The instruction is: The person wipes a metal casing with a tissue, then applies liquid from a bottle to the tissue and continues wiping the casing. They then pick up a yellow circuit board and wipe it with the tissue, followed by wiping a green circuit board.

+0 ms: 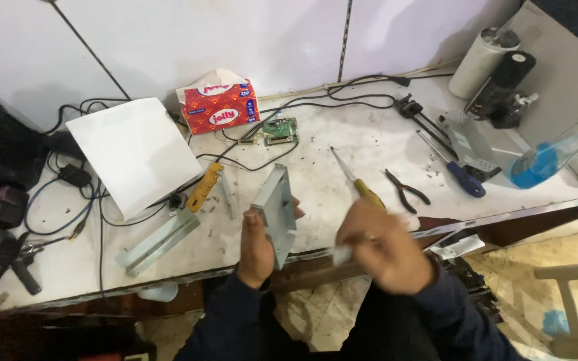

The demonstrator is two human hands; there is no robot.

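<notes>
Your left hand point(257, 246) grips a grey metal box point(275, 212), held on edge over the front edge of the white table point(342, 154). Your right hand point(382, 244) is blurred, fingers curled round a small pale piece point(342, 253) just right of the box. A yellow-handled screwdriver point(358, 182) lies behind it, black pliers point(406, 189) beside that, and a red tissue box point(221, 105) sits by the wall.

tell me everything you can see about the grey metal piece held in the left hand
The grey metal piece is a flat, roughly rectangular plate that looks like sheet metal, with a turned-up rim along its edges. It is held upright and tilted, edge-on to the camera, just above the front edge of the white worktop. The left hand grips its lower end, fingers wrapped round it. The right hand, blurred, is close beside it but apart.
</notes>
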